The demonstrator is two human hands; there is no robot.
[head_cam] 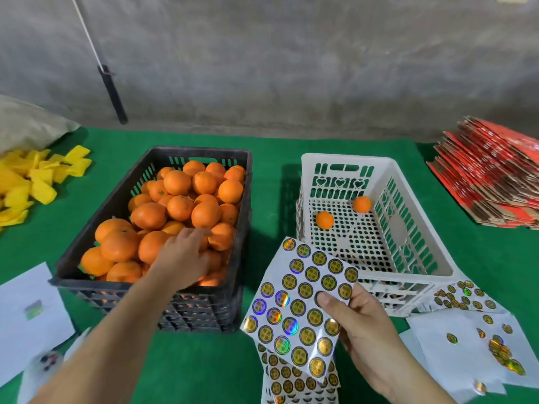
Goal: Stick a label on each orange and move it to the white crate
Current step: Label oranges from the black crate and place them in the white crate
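**Reaching for the next orange**

Oranges (175, 211) fill the black crate (96, 259); two lie in the white crate (420, 246). My left hand (186, 252) reaches in, fingers loosely spread, gripping nothing. My right hand (358, 325) pinches the label sheet (294, 301), kept ready beside both crates.

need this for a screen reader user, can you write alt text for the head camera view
A person's left hand reaches into a black crate full of oranges, while the right hand holds a sheet of round gold labels. On the green table, a white crate to the right holds two oranges.
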